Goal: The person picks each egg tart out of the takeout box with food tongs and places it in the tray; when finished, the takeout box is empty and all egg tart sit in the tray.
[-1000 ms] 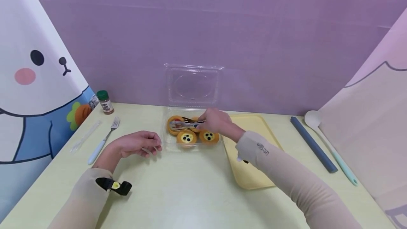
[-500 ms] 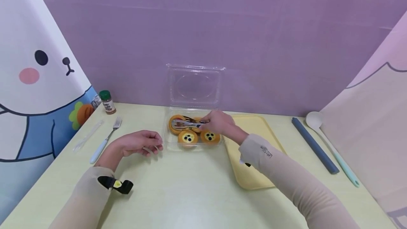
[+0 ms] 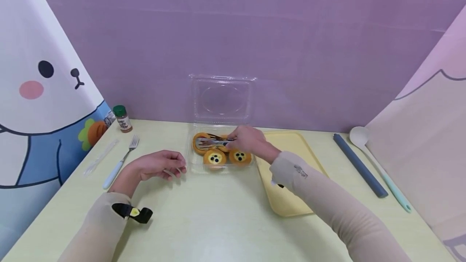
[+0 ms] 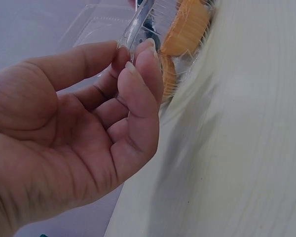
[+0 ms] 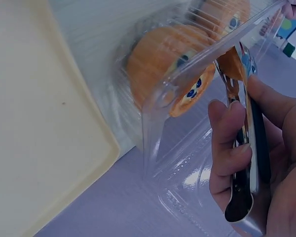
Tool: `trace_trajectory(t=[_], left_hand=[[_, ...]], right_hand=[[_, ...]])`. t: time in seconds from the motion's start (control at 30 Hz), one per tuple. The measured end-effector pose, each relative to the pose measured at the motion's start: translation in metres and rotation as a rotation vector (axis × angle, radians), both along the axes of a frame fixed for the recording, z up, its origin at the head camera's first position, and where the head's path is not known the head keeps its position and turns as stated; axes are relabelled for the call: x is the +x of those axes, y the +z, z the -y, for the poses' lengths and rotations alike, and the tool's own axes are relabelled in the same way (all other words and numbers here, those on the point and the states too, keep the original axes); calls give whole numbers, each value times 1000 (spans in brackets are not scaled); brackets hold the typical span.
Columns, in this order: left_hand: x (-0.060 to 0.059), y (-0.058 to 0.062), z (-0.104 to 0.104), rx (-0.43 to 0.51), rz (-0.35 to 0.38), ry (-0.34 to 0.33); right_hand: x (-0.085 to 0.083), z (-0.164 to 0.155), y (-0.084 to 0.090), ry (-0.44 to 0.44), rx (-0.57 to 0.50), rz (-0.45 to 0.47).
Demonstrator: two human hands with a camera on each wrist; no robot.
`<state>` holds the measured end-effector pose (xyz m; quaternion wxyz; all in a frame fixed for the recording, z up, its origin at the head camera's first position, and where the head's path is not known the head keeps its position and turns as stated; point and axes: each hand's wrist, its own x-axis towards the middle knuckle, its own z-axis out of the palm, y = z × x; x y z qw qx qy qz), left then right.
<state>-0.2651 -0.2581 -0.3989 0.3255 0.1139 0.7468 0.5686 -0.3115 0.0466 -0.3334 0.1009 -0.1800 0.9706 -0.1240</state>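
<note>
Near the back of the table, a clear plastic clamshell container (image 3: 204, 168) stands with its lid raised. Several egg tarts (image 3: 214, 158) with dark-dotted yellow tops sit in it. My right hand (image 3: 247, 138) grips a pair of metal serving tongs (image 5: 256, 148) with dark handle insides. The tongs' slotted ends reach over the rear tarts, around one at the back left; the right wrist view shows orange crust between them. At the container's front left corner, my left hand (image 3: 160, 165) pinches the rim between thumb and forefinger, the other fingers loosely bent.
A yellow tray (image 3: 287, 197) lies right of the container, under my right forearm. Farther right are a dark blue bar (image 3: 359, 165) and a white spoon (image 3: 382, 173) with a mint handle. At left lie a fork (image 3: 120, 165), clear plastic cutlery (image 3: 100, 157) and a green-capped spice jar (image 3: 122, 119).
The view shifts slightly with the head. Both hands, the tongs and the tarts keep nearly the same places.
</note>
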Motion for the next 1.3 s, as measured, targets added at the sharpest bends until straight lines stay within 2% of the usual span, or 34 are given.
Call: trace_trajectory(t=[0.2, 0.53, 0.73, 0.97, 1.1, 1.3], left_hand=[[1, -1, 0, 3, 2, 4], [0, 2, -1, -10, 2, 8], [0, 2, -1, -20, 8, 16], [1, 2, -1, -16, 8, 19], [2, 2, 0, -10, 6, 18], [1, -1, 1, -2, 2, 7]], right_hand=[[1, -2, -3, -2, -11, -25], [6, -10, -1, -33, -91, -56], [8, -15, 3, -42, -120, -34], [11, -27, 11, -63, -179, -54], [13, -37, 15, -77, -217, -26], [23, -55, 19, -96, -290, -9]])
